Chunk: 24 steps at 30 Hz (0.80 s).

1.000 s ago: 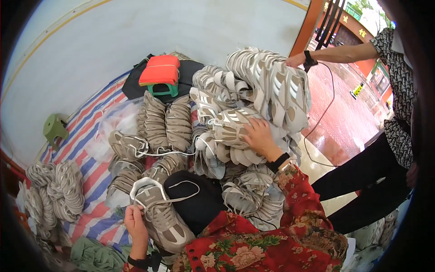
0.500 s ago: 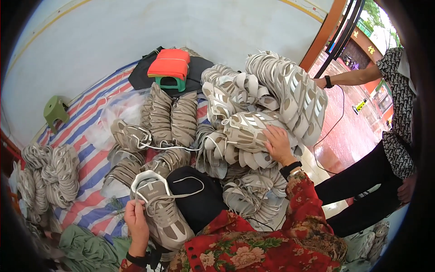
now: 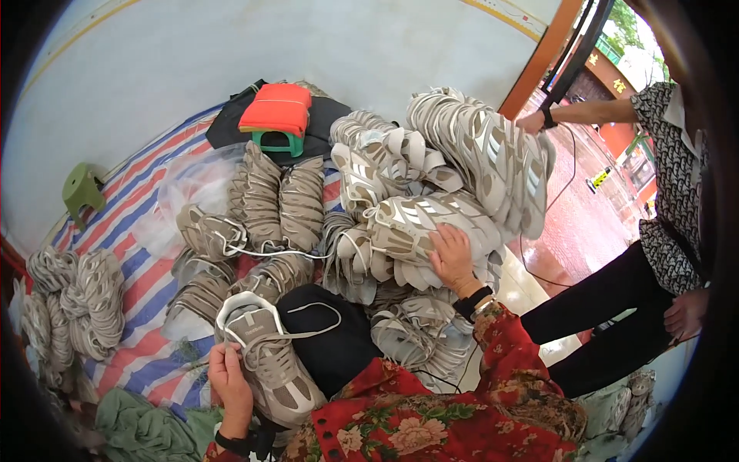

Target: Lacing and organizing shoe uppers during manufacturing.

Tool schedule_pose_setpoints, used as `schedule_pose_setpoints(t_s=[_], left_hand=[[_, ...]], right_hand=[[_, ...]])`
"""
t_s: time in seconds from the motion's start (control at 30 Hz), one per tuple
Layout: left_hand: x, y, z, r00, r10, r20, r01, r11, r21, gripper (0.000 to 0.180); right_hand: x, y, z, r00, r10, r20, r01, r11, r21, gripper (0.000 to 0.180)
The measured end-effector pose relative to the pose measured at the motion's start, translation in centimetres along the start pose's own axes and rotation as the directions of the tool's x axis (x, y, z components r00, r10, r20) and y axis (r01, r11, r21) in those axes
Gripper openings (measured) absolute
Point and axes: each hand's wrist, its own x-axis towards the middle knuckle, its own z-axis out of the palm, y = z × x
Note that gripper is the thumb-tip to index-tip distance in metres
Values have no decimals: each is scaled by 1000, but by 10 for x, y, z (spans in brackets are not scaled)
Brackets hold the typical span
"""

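Observation:
My left hand (image 3: 229,381) grips the side of a beige and white shoe upper (image 3: 265,358) with loose white laces, resting on my lap beside a black cloth (image 3: 327,339). Farther out, my right hand (image 3: 453,258) lies flat with fingers spread on a stack of beige and white shoe uppers (image 3: 408,227). It presses on the pile's near side; I cannot see it gripping any single piece. More stacks of the same uppers (image 3: 281,200) lie between the two hands.
Another person in a patterned shirt stands at right, one hand (image 3: 531,122) on a tall stack of uppers (image 3: 485,154). A small green stool with a red cushion (image 3: 277,115) stands behind. Bundled uppers (image 3: 85,296) lie left on a striped tarp (image 3: 146,177). A green stool (image 3: 81,189) sits by the wall.
My right hand has slid a little right and down across the stack of uppers. The left hand keeps its hold on the laced upper. The view has shifted slightly.

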Motion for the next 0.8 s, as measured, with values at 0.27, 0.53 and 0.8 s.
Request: schedule_pose_setpoints(t_s=[0.27,0.53,0.8], left_hand=[[-1,-5,-1,999,47,-14,-47,999,17,16],[-1,-10,-1,998,65,-8,-65,997,43,15],[0,-16,-4,999,41,-18,-40,998,38,14]], right_hand=[[-2,-5,-16,998,9,56,-10,1000,8,41],[14,11,-32,991,130,33,-134,976,173,33],[14,104,-59,860,310,-405,-333,943,15,37]])
